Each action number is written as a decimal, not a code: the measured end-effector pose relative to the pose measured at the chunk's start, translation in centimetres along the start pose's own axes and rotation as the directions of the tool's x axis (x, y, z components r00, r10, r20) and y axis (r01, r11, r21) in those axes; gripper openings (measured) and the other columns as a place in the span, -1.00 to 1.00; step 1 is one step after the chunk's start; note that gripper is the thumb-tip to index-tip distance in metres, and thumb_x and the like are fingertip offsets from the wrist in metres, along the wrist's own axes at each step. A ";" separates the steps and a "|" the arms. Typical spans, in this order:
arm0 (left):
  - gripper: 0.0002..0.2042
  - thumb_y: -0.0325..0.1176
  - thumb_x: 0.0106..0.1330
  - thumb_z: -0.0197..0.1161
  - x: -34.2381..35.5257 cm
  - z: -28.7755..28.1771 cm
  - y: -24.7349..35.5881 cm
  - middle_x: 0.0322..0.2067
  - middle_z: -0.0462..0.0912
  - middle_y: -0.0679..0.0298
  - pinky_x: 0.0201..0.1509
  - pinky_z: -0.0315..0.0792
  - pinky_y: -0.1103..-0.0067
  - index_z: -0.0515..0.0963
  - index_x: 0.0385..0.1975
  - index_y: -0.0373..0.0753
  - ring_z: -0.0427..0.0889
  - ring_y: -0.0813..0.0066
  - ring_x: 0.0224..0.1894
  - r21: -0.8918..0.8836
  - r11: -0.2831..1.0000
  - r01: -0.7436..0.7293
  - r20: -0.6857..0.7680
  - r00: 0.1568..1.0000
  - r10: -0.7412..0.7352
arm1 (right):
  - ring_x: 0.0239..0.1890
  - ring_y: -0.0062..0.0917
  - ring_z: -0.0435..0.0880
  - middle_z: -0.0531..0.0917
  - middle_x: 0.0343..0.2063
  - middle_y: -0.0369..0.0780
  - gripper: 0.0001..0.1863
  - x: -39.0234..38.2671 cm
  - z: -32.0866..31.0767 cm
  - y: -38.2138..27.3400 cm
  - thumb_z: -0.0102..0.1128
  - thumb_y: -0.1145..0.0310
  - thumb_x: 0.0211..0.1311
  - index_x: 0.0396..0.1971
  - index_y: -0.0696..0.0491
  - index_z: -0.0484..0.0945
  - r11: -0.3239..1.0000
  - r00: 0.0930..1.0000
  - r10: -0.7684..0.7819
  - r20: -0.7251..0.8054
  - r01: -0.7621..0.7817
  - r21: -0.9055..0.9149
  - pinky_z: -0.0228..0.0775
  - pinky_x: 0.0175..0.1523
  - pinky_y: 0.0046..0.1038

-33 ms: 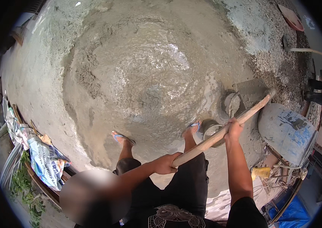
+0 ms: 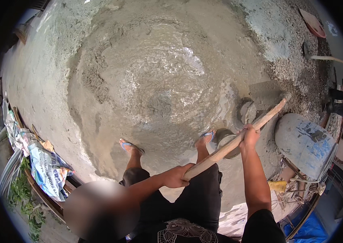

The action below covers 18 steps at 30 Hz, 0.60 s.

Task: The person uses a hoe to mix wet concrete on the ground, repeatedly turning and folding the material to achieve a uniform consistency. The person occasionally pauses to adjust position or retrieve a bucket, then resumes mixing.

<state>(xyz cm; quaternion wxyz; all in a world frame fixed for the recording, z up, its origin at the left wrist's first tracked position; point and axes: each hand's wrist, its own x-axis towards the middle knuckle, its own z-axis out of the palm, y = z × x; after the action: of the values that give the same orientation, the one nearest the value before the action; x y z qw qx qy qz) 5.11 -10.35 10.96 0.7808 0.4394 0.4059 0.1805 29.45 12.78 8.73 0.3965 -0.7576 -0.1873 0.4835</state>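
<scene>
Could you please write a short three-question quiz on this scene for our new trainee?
1. True or false: the left hand and the right hand both hold the wooden handle.

2. Which of these is to the right of the right hand in the picture?
A) the leafy plant
B) the blue-streaked drum
C) the printed sack

3. Fill in the blank: the hand nearer the flat blade is the ____ one.

Key: 1. True. 2. B, the blue-streaked drum. 3. Right.
</scene>
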 end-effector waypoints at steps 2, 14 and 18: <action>-0.33 -0.51 0.04 0.29 -1.6 -1.6 1.1 -0.23 0.58 0.14 -0.06 0.42 0.40 0.20 0.22 -0.18 0.61 0.22 -0.13 -0.093 0.995 0.039 -0.010 0.999 -0.040 | -0.62 -0.44 0.45 0.42 -0.55 -0.17 -0.83 0.0 5.0 -0.4 0.01 0.57 0.07 -0.31 0.13 0.30 1.000 0.992 0.002 0.130 -0.002 -0.003 0.46 -0.55 -0.36; -0.15 -0.55 0.18 0.13 -5.3 -18.8 -5.2 -0.25 0.53 0.15 -0.50 0.39 0.65 -0.17 0.47 -0.13 0.42 0.58 -0.49 -0.937 0.136 -0.321 -0.316 0.947 0.060 | -0.60 -0.29 0.56 0.49 -0.47 -0.02 -0.69 0.8 37.7 8.7 0.06 0.56 0.13 -0.15 0.39 0.30 0.933 0.931 0.127 0.342 0.004 -0.360 0.50 -0.54 -0.25; -0.17 -0.57 0.22 0.08 -14.7 -22.1 -4.1 -0.25 0.53 0.13 -0.57 0.33 0.70 -0.17 0.48 -0.08 0.38 0.62 -0.53 -0.947 0.136 -0.292 -0.303 0.951 -0.069 | -0.59 -0.24 0.57 0.48 -0.38 0.00 -0.64 -4.7 40.7 12.3 0.02 0.54 0.13 -0.08 0.35 0.27 0.906 0.910 0.221 0.352 -0.058 -0.420 0.51 -0.48 -0.21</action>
<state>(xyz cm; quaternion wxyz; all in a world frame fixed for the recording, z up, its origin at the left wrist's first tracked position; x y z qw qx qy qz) -21.58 -10.06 8.26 0.7957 -0.1788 0.2578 0.5180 -9.80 19.15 -6.96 0.1514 -0.7221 -0.3018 0.6039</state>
